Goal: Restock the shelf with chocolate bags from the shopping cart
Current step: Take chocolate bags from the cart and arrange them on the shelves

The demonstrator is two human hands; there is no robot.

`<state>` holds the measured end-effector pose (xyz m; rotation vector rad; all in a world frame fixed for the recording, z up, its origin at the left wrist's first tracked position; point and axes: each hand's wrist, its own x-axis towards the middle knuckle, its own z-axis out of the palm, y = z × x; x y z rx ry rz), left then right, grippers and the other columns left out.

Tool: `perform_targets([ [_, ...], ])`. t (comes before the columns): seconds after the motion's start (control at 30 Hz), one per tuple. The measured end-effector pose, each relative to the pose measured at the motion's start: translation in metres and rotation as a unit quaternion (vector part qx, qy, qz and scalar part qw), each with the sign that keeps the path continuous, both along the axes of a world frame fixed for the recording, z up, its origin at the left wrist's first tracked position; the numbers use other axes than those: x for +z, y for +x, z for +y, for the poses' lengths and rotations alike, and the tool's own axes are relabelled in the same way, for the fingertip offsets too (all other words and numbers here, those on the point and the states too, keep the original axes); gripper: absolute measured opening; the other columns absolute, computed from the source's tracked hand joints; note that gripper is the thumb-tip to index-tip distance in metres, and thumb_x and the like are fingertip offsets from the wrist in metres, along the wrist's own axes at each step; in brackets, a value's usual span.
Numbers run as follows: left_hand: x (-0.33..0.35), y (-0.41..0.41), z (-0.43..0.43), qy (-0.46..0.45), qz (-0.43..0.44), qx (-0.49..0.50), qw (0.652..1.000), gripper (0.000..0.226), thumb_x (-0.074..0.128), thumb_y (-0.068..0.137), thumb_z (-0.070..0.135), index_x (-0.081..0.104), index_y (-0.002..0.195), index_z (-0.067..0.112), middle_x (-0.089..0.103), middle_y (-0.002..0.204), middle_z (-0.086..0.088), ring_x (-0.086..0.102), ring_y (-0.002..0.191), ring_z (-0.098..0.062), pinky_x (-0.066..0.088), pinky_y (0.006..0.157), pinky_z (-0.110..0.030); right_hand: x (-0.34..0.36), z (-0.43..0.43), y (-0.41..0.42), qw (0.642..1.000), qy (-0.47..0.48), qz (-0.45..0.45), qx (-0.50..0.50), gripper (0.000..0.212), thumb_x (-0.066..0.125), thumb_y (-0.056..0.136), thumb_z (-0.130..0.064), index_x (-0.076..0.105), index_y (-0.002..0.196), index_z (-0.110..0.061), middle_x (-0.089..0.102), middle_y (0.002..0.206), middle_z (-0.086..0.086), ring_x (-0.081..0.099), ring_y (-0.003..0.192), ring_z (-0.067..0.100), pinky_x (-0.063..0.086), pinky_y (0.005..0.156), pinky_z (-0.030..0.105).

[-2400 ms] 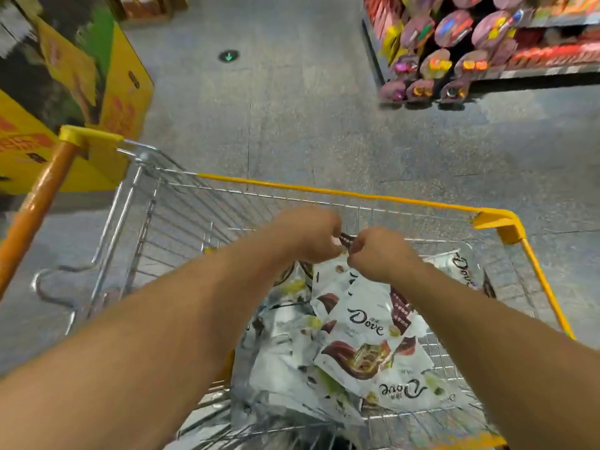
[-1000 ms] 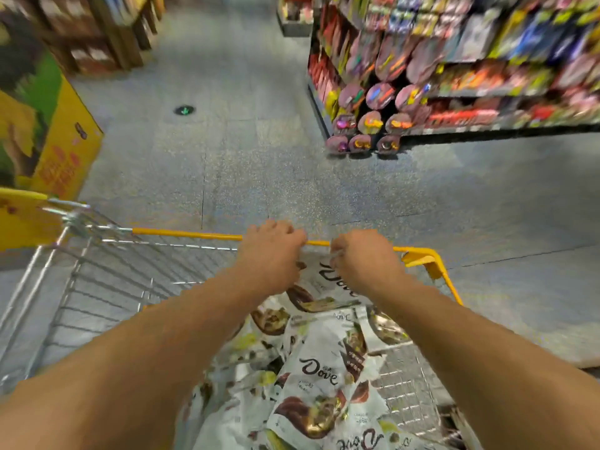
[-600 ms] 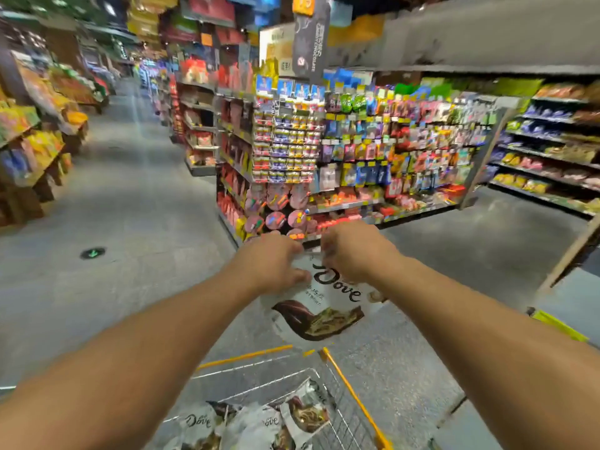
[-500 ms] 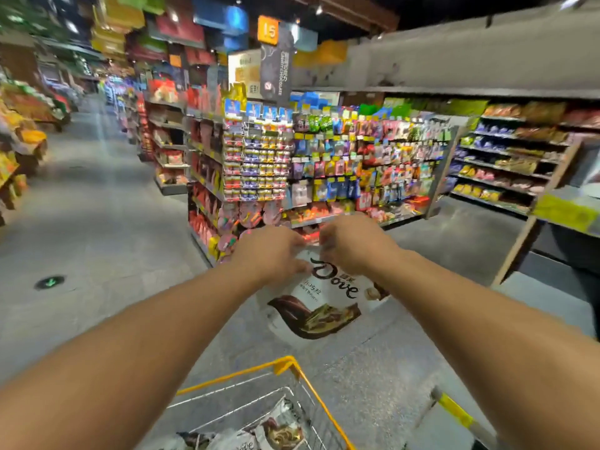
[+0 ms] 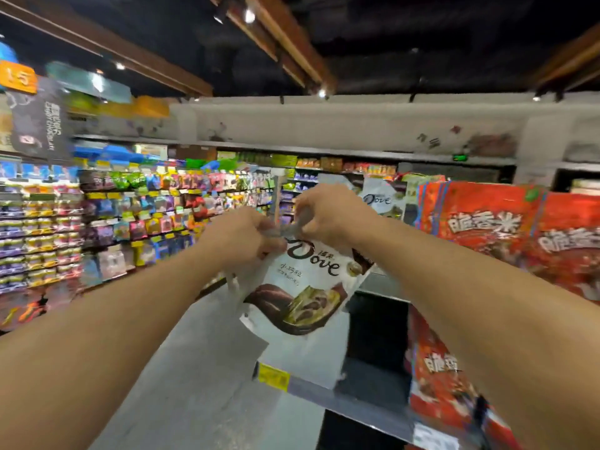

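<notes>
One head-worn wide-angle view. Faces forward toward the shelf [image 5: 324, 397], tilted high enough to catch the ceiling [image 5: 422, 43]. Close in: forearms [image 5: 97, 352] fill the lower frame. Edges bowed and blurred.

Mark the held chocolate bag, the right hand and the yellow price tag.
chocolate bag [image 5: 302, 280]: head view, white front below the logo.
right hand [image 5: 328, 212]: head view, back of the hand.
price tag [image 5: 273, 377]: head view, middle of the yellow label.
</notes>
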<state>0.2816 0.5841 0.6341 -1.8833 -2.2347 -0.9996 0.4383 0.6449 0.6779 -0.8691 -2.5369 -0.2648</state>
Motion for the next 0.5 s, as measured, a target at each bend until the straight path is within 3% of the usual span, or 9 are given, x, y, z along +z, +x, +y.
perform_targets([
  [0.3,0.053,0.044,0.140,0.043,0.006,-0.109,0.993,0.015,0.076,0.081,0.032,0.073,0.078,0.017,0.066,0.071,-0.009,0.058,0.067,-0.021,0.042,0.058,-0.024,0.047,0.109,0.060,0.994,0.064,0.011,-0.091,0.027,0.058,0.085,-0.004,0.073,0.101,-0.019,0.061,0.090,-0.003,0.055,0.085,0.017,0.044,0.072,0.027],
  [0.4,0.068,0.031,0.180,0.053,0.026,-0.110,0.992,0.019,0.074,0.081,0.037,0.066,0.066,0.029,0.063,0.065,0.000,0.059,0.064,-0.020,0.040,0.053,-0.021,0.059,0.141,0.049,0.991,0.081,0.000,-0.108,0.032,0.059,0.084,-0.002,0.072,0.106,-0.020,0.059,0.090,-0.003,0.058,0.090,0.020,0.041,0.072,0.025],
  [0.5,0.084,0.016,0.212,0.057,0.075,-0.104,0.990,0.017,0.068,0.087,0.041,0.071,0.080,0.025,0.065,0.075,-0.001,0.060,0.072,-0.019,0.037,0.053,-0.024,0.070,0.170,0.031,0.985,0.101,-0.019,-0.139,0.030,0.061,0.085,-0.007,0.070,0.109,-0.024,0.061,0.095,-0.001,0.059,0.096,0.023,0.044,0.074,0.027],
])
